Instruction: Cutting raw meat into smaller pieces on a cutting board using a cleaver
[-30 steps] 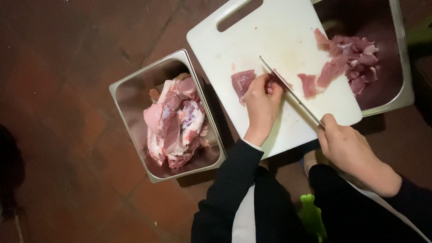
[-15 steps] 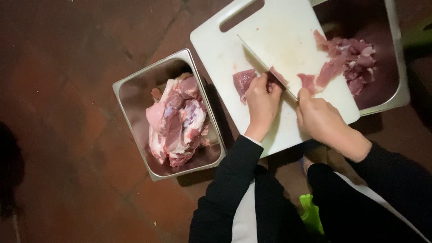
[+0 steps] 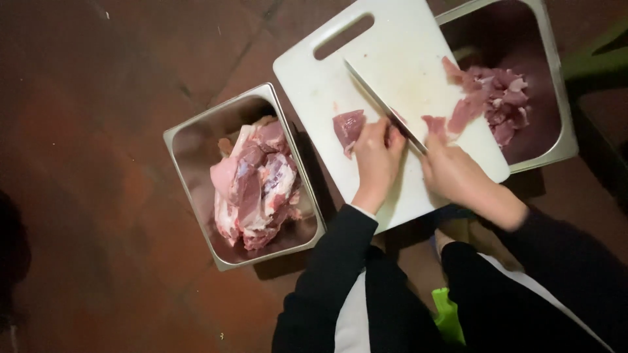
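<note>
On the white cutting board [image 3: 399,72], the left hand [image 3: 376,157] clamps its grip on a raw meat piece [image 3: 348,125] lying just left of the knife [image 3: 386,108], which the right hand [image 3: 451,173] grasps closed, blade angled up-left.

— Where is the cutting board [image 3: 399,59] placed?

— It is laid on the floor [image 3: 98,131], between two metal pans, its far right corner overlapping the right pan [image 3: 556,98].

— And the meat?

— A large piece [image 3: 255,183] is kept in the left pan [image 3: 190,144]; cut pieces [image 3: 497,98] are gathered in the right pan. One chunk [image 3: 348,125] is held on the board under the left hand [image 3: 377,157], with the knife [image 3: 383,106] set just right of it, gripped by the right hand [image 3: 458,173].
</note>
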